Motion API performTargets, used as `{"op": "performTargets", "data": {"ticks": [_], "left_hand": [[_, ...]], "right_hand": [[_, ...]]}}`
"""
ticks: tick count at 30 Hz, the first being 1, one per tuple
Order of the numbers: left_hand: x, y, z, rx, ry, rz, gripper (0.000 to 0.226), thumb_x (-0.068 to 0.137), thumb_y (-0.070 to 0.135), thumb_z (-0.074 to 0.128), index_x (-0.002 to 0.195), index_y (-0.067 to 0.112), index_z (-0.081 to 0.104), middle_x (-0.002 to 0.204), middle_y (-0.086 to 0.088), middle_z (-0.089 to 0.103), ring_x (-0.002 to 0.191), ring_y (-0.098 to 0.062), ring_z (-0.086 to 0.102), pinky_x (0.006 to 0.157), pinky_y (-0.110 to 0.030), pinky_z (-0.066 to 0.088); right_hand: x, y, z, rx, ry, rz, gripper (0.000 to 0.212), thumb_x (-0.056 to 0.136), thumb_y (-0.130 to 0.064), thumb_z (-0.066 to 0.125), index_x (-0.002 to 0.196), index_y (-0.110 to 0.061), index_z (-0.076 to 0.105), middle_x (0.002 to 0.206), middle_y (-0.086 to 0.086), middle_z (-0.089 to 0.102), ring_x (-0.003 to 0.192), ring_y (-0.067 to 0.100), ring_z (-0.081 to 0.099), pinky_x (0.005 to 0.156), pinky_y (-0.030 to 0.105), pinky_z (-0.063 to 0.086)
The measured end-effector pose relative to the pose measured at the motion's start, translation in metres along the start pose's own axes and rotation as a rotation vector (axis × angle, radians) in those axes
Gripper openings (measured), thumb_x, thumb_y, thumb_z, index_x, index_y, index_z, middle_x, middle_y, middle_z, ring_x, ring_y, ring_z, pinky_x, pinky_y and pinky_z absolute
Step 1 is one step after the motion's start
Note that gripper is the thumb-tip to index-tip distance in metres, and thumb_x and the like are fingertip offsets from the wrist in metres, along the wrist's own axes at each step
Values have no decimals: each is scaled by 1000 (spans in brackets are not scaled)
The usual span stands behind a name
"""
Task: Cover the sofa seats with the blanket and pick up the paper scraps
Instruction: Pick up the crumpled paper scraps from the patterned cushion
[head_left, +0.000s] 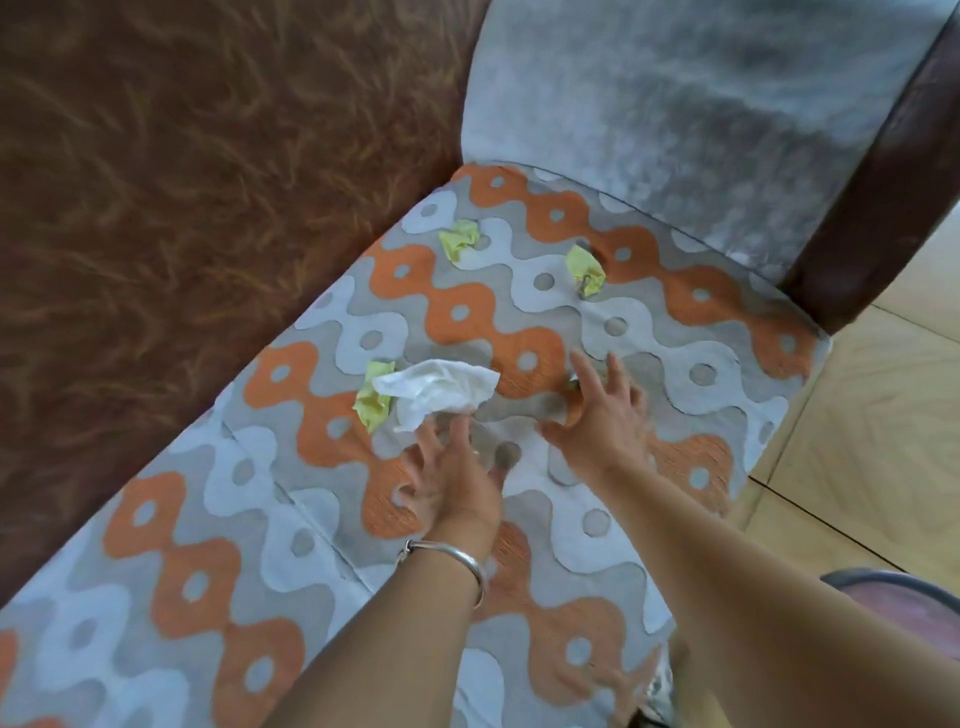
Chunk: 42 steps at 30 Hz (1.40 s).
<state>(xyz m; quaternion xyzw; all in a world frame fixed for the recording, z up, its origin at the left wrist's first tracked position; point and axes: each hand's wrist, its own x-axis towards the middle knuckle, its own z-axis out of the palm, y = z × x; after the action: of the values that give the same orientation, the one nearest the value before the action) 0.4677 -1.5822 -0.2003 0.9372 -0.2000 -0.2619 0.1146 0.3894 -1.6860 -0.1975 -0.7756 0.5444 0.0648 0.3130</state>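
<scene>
The patterned orange, grey and white blanket (218, 519) lies spread over the sofa seat. On it are three crumpled yellow-green paper scraps: one far left (460, 239), one far right (586, 270) and one nearer (373, 400), partly under a white crumpled tissue (436, 387). My left hand (452, 473), with a silver bracelet, has its fingers spread, the fingertips touching the tissue's lower edge. My right hand (597, 415) is spread flat just over the blanket to the right. A small scrap peeks out beside its index finger.
The brown sofa backrest (182, 208) rises on the left. A grey armrest cushion (675, 104) and dark brown arm (872, 208) close the far end. Tiled floor (883, 415) lies to the right, with a round dark-rimmed object (909, 587) at the lower right.
</scene>
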Motion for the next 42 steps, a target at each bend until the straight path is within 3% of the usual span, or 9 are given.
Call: {"op": "performTargets", "data": {"ticks": [4,6,9,15,18,21,28,36,42], "left_hand": [[9,1,-10,-51,-8,130,38,83,-7,46,114,15,46,124,-7,40,105,-27,47,85,-34,42],[9,7,-15,-88,-31,242,35,81,-11,38,108,9,46,116,-10,45,93,-28,51,77,-35,42],[16,17,-17,-52,50,403,39,84,-9,42,118,10,47,120,-7,42,80,-26,51,66,-34,42],[46,21,-26,217,82,290,79,87,-2,55,146,29,12,146,-7,19,102,-25,60,79,-34,49],[52,23,-32,299,38,209,52,89,-2,48,135,17,31,127,-12,42,106,-28,56,82,-35,46],[56,29,-35,356,51,200,24,92,3,44,114,10,48,118,-11,52,108,-27,55,82,-33,45],[77,31,-53,191,236,18,19,93,18,51,111,13,57,123,-5,46,108,-22,47,84,-30,42],[97,23,-48,-71,240,-254,10,89,28,61,94,19,62,152,9,13,141,-21,10,104,-49,23],[104,30,-44,-105,142,-357,16,85,22,64,101,21,60,148,6,20,135,-23,20,98,-50,33]], "right_hand": [[16,-9,2,-155,1,-2,64,88,-38,56,144,-38,25,155,-1,17,135,30,23,108,43,26],[22,-13,2,-178,57,-24,38,92,-29,49,129,-26,47,141,3,36,124,30,33,96,37,34],[27,-21,2,-154,74,-26,24,92,-9,43,113,-10,53,119,9,46,113,30,42,76,31,34],[44,-31,-11,-41,37,21,20,92,-5,41,111,-7,45,112,12,55,94,32,52,70,30,32],[58,-35,-14,-37,72,15,15,88,2,39,99,-8,40,95,12,55,77,27,46,64,34,34],[69,-41,-17,17,91,-20,28,85,9,36,108,-4,46,104,12,51,90,32,51,69,35,36],[95,-54,-29,-115,222,-188,53,77,17,41,123,-8,45,128,13,43,116,31,37,94,35,35],[129,-60,-37,-236,97,-40,84,77,19,46,142,-30,25,158,8,-12,145,36,-2,107,54,26],[146,-63,-33,-272,15,-78,65,80,12,49,133,-24,40,153,11,12,131,36,25,101,44,33]]}}
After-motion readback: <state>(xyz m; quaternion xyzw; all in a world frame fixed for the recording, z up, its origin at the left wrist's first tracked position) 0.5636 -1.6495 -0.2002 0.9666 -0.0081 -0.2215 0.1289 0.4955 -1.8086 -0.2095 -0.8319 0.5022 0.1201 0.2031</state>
